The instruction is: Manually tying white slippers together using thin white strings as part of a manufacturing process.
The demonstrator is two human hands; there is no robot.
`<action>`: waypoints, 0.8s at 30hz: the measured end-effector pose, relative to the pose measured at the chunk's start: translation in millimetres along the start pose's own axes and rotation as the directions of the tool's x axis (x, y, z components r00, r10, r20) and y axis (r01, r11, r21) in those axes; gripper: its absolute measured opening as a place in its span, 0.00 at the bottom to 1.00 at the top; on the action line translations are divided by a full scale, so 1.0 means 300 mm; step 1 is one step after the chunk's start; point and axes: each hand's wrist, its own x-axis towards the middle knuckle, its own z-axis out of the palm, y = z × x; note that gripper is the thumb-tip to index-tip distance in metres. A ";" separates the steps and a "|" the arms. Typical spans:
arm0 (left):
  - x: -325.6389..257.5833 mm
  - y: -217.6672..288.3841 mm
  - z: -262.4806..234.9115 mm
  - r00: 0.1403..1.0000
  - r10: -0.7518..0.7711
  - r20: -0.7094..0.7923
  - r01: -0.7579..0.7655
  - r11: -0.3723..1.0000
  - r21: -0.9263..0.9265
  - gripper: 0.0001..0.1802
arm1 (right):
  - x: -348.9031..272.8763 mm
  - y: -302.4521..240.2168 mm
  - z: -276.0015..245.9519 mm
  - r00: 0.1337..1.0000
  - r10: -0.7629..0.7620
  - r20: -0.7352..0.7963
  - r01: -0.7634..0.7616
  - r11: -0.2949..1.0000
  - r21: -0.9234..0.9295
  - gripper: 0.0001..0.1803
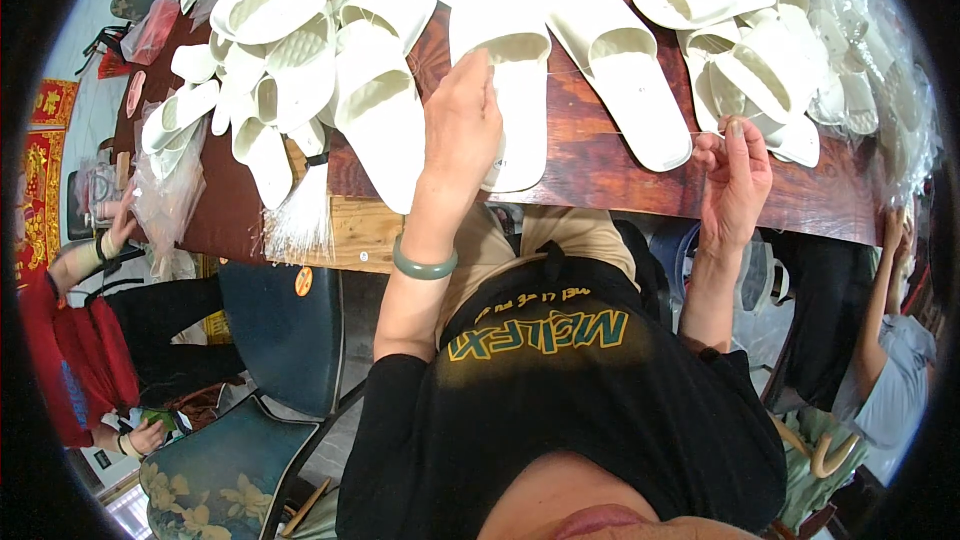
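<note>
While hands (462,120) grip slipper (505,80), thread (620,130) — taut

Matt white foam slippers (505,60), glossy wooden table (590,165)

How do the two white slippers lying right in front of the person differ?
The left slipper lies under the left hand, whose fingers touch its strap; the right slipper lies untouched, apart from the right hand. The left one lies straight, the right one slants. Both are white slides lying toes away on the wooden table.
</note>
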 end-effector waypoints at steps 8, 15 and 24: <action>-0.023 -0.045 -0.110 0.994 -0.096 -0.042 0.097 0.995 0.008 0.08 | -0.059 0.015 0.009 0.987 -0.131 -0.090 0.112 0.975 -0.191 0.06; 0.219 -0.063 -0.131 0.996 0.000 0.088 -0.028 0.949 0.313 0.15 | -0.172 0.138 0.083 0.974 -0.067 0.218 0.112 0.972 -0.204 0.03; 0.470 -0.194 0.082 0.964 -0.130 0.233 0.053 0.949 0.310 0.23 | -0.155 0.202 0.144 0.932 -0.032 0.361 0.138 0.952 -0.272 0.07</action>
